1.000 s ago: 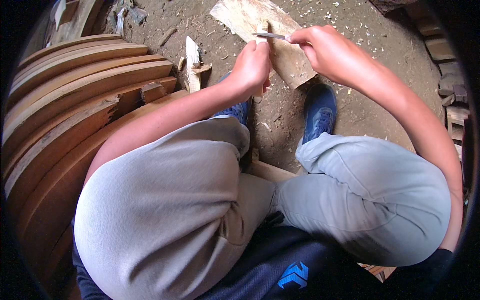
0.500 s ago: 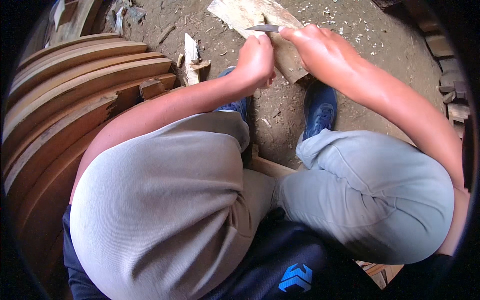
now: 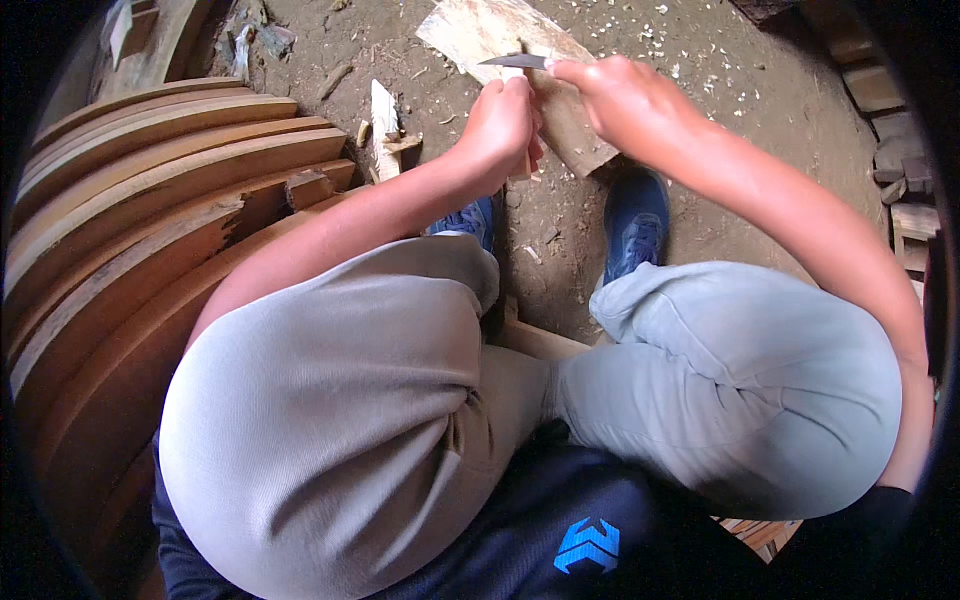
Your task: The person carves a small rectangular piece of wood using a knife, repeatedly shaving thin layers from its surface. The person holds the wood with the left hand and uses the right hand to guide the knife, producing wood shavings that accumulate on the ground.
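My right hand is closed round the handle of a knife, its thumb side by the blade. The dark, pointed blade lies toward the left, just above my left hand. My left hand is closed on a small piece of wood; its pale tip shows beside the thumb, right under the blade, and the rest is mostly covered by my fingers. Under both hands a wooden board lies on the dirt floor, its near end between my shoes.
Curved wooden planks are stacked along my left. A pale split piece of wood lies on the ground beside them. Wood shavings are scattered at the far right. More wood blocks line the right edge. My blue shoes stand near the board.
Both hands have shifted slightly to the left, with the knife and the small piece of wood still in them. The blade stays just above the wood's tip.
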`<action>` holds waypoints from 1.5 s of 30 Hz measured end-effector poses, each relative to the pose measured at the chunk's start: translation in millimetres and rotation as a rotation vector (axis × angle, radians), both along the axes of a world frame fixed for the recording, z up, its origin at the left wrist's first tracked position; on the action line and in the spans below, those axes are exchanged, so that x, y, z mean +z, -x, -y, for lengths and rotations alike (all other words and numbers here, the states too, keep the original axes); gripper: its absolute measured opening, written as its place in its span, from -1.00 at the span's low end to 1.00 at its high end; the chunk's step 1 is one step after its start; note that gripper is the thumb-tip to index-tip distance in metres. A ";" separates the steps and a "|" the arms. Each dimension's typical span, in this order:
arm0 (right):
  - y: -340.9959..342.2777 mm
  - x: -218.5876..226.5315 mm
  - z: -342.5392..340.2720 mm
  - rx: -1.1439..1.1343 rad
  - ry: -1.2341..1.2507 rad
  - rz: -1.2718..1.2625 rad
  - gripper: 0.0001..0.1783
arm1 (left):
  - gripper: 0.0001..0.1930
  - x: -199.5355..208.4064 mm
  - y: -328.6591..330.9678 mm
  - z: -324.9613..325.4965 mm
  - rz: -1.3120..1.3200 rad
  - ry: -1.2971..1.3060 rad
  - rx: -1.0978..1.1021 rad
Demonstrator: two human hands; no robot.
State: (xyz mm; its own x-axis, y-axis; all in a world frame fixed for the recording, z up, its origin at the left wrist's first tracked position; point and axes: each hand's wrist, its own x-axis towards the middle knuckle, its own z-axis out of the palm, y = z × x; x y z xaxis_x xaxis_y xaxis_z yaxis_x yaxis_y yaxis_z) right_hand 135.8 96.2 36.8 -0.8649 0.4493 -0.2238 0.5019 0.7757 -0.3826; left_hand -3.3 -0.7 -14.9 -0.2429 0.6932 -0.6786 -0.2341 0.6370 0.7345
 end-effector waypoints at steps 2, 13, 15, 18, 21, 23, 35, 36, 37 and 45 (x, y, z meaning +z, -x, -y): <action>-9.2 -14.5 -15.2 -0.096 0.158 -0.088 -0.68 | -0.68 -4.6 0.3 -3.0 0.075 -0.006 -0.039; -9.5 -6.5 -23.1 -0.075 0.220 -0.091 -0.70 | -0.76 -4.0 6.2 13.3 0.140 -0.079 0.006; -11.2 -9.0 -22.5 -0.073 0.214 -0.116 -0.70 | -0.75 0.3 8.9 14.1 0.166 -0.070 -0.005; -15.3 -11.9 -23.3 -0.059 0.215 -0.139 -0.70 | -0.75 -1.1 9.5 15.9 0.167 -0.078 -0.022; -19.2 -15.8 -22.3 -0.081 0.228 -0.110 -0.70 | -0.73 -11.8 3.6 15.2 0.153 -0.090 -0.003; -17.7 -9.6 -20.4 -0.081 0.231 -0.124 -0.70 | -0.72 -7.7 2.3 17.0 0.093 -0.092 0.019; -18.6 -9.4 -1.0 -0.076 0.032 -0.134 -0.69 | -0.61 -1.9 -18.2 4.0 -0.073 -0.039 0.026; -16.5 -2.0 1.6 -0.062 0.042 -0.117 -0.66 | -0.61 -2.3 -18.8 4.1 -0.086 -0.034 0.031; -15.8 2.4 4.2 -0.048 0.051 -0.101 -0.64 | -0.62 -2.6 -19.2 4.1 -0.099 -0.029 0.037; -19.3 -1.8 17.2 0.058 -0.234 0.005 -0.71 | -0.66 -4.0 -19.7 3.2 -0.048 -0.004 0.061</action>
